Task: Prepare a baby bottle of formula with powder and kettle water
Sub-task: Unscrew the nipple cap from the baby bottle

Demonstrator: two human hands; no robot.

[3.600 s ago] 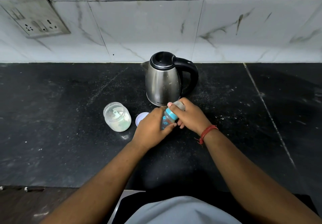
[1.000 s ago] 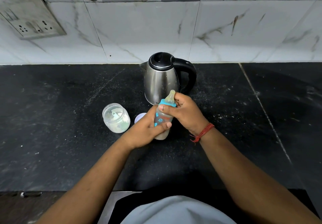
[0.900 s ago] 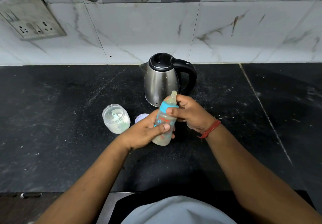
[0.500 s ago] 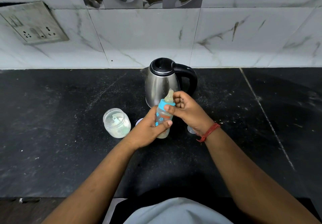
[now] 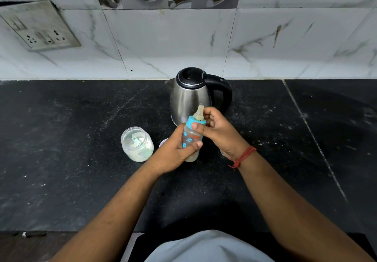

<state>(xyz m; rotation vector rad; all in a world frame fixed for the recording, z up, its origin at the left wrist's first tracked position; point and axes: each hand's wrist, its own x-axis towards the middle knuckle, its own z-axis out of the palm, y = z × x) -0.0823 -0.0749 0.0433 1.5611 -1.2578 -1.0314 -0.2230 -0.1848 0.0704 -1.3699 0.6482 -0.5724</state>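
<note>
A clear baby bottle (image 5: pixel 191 139) with blue prints, a blue collar and a pale teat stands upright in front of the steel kettle (image 5: pixel 190 97). Pale liquid fills its lower part. My left hand (image 5: pixel 175 151) wraps around the bottle's body. My right hand (image 5: pixel 218 132) grips the blue collar just below the teat. An open jar of white powder (image 5: pixel 137 146) with a small scoop inside stands on the counter to the left. The jar's white lid (image 5: pixel 163 143) peeks out behind my left hand.
The black stone counter (image 5: pixel 61 149) carries specks of spilled powder. A small clear cap (image 5: pixel 222 153) lies half hidden under my right wrist. A tiled wall with a socket plate (image 5: pixel 38 27) rises behind the kettle.
The bottle has come from a tilt to upright in both hands. My right hand has shifted its hold on the collar. The view has tipped up a little.
</note>
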